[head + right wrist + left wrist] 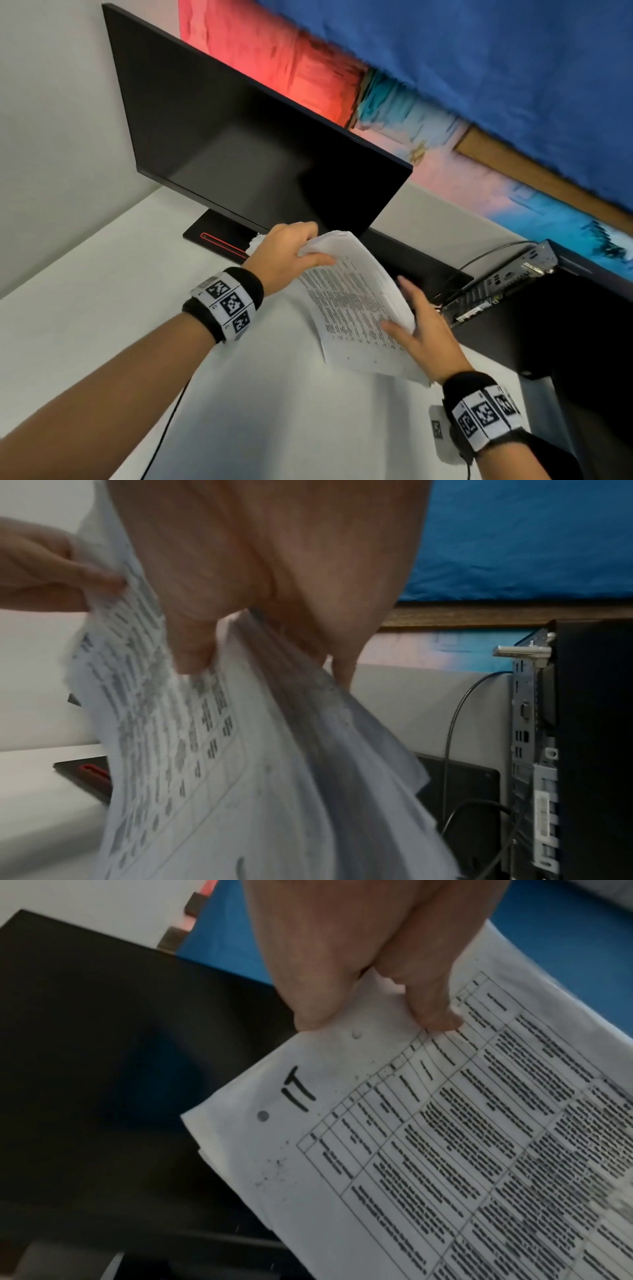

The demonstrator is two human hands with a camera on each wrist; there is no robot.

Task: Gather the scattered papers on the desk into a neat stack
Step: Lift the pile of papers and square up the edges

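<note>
**Sheaf held at both ends, long axis from eleven to five**

Head view: my left hand (286,255) pinches the far corner of the sheaf of white printed paper sheets (356,308), thumb on top and fingers curled under. My right hand (423,334) takes the near long edge, thumb laid on the print, fingers behind. The sheaf is lifted off the pale grey worktop (102,308) in front of the black flat monitor (246,147), its long axis running from eleven o'clock at my left grip to five o'clock by my right wrist. Both grips touch it; neither is nearer.

Left wrist view: my left fingers (431,1010) clamp the top margin; the sheets' corners below lie fanned, not flush.

Right wrist view: my right thumb (192,647) presses the printed face, with layered edges spreading at five o'clock towards the black computer tower (596,750).

I judge the next move is to stand the sheaf on edge and tap it square.
</note>
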